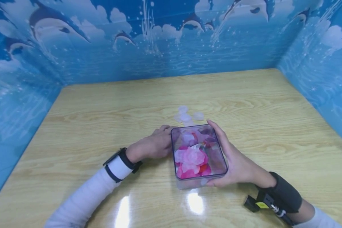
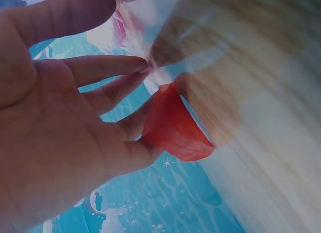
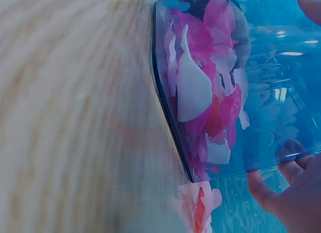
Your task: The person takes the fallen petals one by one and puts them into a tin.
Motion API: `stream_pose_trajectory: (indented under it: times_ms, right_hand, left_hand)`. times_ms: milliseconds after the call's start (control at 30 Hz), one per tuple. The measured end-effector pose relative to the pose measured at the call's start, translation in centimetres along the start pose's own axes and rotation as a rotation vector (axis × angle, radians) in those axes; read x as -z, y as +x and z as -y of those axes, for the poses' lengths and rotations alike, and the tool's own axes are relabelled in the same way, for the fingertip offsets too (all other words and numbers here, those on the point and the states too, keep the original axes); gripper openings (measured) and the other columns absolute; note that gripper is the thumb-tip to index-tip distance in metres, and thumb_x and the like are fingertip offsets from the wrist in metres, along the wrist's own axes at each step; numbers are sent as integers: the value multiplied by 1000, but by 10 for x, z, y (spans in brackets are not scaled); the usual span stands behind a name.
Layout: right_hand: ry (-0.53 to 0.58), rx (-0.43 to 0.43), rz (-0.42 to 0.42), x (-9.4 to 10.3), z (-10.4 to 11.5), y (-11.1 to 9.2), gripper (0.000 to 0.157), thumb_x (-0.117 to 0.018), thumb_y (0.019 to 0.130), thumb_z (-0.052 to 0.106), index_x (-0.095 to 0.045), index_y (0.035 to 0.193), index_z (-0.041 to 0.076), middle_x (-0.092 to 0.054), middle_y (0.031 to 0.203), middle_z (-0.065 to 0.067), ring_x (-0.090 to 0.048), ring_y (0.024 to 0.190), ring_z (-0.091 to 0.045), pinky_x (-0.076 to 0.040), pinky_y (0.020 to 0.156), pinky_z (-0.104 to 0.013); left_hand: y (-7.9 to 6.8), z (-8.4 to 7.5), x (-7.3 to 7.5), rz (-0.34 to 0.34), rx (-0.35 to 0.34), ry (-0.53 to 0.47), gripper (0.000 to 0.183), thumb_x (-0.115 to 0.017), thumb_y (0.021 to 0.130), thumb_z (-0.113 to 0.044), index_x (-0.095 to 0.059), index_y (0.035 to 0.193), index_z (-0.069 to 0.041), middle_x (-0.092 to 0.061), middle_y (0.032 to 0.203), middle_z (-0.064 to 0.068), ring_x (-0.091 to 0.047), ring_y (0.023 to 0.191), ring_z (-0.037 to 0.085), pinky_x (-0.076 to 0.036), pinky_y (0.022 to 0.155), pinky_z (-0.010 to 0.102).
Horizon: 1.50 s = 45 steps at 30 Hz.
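Note:
My right hand [image 1: 239, 164] holds a square clear box [image 1: 220, 158] with a dark edge, thumb at its near side and fingers at its far right corner. Pink, white and red flower petals [image 1: 193, 158] lie heaped inside the box. In the right wrist view, the right hand's fingers [image 3: 293, 188] touch the clear wall. My left hand [image 1: 156, 144] is at the left of the box, its fingertips hidden from the head camera. In the left wrist view, its fingers reach down to the tabletop, and a red petal [image 2: 178, 130] lies against the last fingers. The thumb stands apart.
Several pale petals [image 1: 185, 117] lie loose on the wood-grain table [image 1: 117, 107], just behind the box. Blue dolphin-print cloth [image 1: 165, 57] rises along the table's back and sides. Black straps with devices [image 1: 273, 196] sit on both wrists.

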State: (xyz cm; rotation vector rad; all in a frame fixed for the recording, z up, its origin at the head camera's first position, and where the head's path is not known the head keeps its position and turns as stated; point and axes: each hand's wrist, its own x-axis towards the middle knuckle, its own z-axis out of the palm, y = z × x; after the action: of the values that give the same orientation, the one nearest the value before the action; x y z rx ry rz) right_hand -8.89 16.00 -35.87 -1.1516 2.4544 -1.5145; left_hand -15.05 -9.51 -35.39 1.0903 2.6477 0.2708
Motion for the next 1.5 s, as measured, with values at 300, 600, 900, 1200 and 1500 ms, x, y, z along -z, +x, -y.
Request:
stream_pose_trajectory:
  times_ms: [300, 600, 900, 1200, 1500]
  right_hand:
    - [-13, -5, -3, -1, -1, -1, 143, -90, 46, 32, 8, 149, 14, -25, 145, -11, -27, 129, -28, -21, 104, -66]
    - [-3, 6, -5, 0, -1, -1, 143, -90, 45, 31, 7, 148, 11, -26, 144, -11, -28, 128, -29, -23, 103, -65]
    - [-3, -2, -4, 1, 0, 0, 143, -90, 45, 31, 7, 149, 12, -22, 147, -12, -26, 130, -29, -22, 103, -67]
    - [-15, -3, -11, 2, 1, 2, 144, -90, 44, 32, 7, 149, 14, -25, 145, -13, -26, 130, -29, -21, 103, -68]
    - [-28, -10, -6, 0, 1, -1, 144, -90, 44, 30, 8, 149, 14, -18, 149, -13, -20, 133, -29, -16, 103, -71]
  left_hand:
    - [1, -1, -2, -50, 16, -48, 39, -55, 87, -13, -49, 125, -4, -37, 141, 16, -33, 124, 34, -35, 104, 53]
    - [-3, -5, 23, -402, -16, -272, 46, -42, 88, 5, -42, 133, 7, -44, 136, 19, -42, 119, 25, -42, 102, 40]
    - [-35, -42, 57, -666, -360, -317, 37, -41, 83, 12, -63, 110, 2, -64, 113, 13, -54, 104, 13, -51, 88, 34]
    - [-32, -23, 60, -618, -221, -323, 31, -42, 76, 14, -67, 76, -5, -66, 86, 6, -56, 80, 12, -52, 63, 30]
    - [-16, 13, 42, 30, 145, -162, 26, -48, 79, 6, -71, 74, -5, -65, 95, 12, -58, 84, 20, -55, 73, 33]
